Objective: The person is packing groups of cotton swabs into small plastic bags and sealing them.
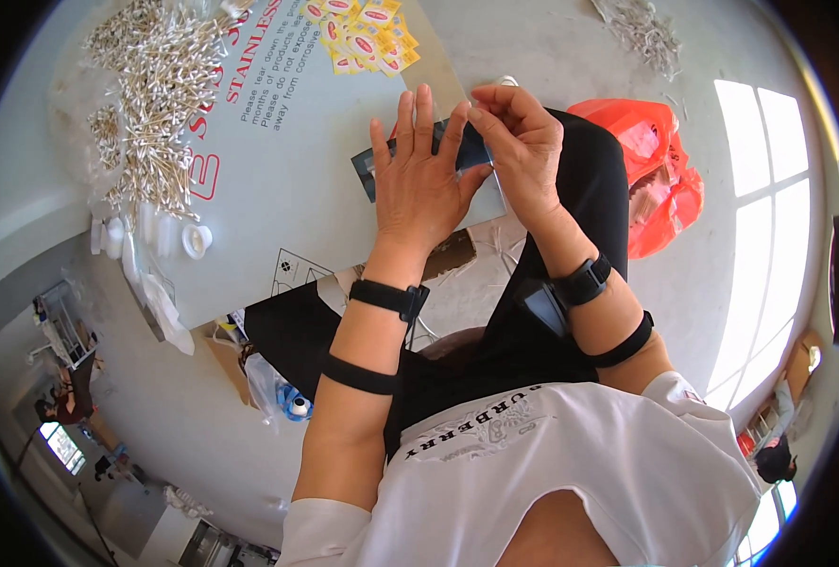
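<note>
A dark, flat, shiny packet (365, 176) lies on the table near its right edge. My left hand (421, 180) rests flat across it with fingers spread, covering most of its surface. At the packet's right end, my right hand (527, 151) is closed in a pinch, thumb and forefinger together at the edge. A thin, clear edge runs down from there beside my right palm. Something red shows in part between my left fingers. Beyond my hands lie several small yellow and white packets (368, 40) in a loose pile.
A large heap of cotton swabs (160, 104) covers the table's left side, with white round caps (195, 241) and clear plastic nearby. The table (268, 189) has a printed grey covering. A red plastic bag (667, 180) stands on the floor at right. Other people are far off.
</note>
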The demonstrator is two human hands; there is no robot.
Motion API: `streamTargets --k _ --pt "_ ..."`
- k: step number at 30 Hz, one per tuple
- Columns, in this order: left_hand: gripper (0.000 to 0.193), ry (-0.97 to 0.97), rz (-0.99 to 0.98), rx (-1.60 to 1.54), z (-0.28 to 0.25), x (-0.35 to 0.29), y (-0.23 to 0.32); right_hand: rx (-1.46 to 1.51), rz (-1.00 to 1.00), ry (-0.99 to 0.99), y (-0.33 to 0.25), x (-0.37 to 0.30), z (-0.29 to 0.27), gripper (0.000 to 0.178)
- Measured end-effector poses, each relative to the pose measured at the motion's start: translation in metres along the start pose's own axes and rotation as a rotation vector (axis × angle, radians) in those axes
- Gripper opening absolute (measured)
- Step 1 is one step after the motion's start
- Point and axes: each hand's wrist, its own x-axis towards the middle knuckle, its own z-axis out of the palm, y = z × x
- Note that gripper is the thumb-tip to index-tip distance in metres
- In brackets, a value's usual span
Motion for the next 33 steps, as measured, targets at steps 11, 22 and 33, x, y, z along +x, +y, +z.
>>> streamTargets --k 11,22,33 --pt "0.066 -0.047 0.004 -0.014 -0.004 0.003 -0.008 -0.029 0.035 0.006 0.014 0.001 -0.001 0.014" --pt "0.036 0.136 -0.273 -0.637 -0.031 -0.022 -0.074 -0.536 0.419 -0.427 -0.014 -0.033 -0.029 0.021" --pt "0.021 -0.149 -0.545 -0.484 -0.034 -0.034 -0.062 -0.82 -0.173 -0.332 0.025 -0.026 -0.005 0.023"
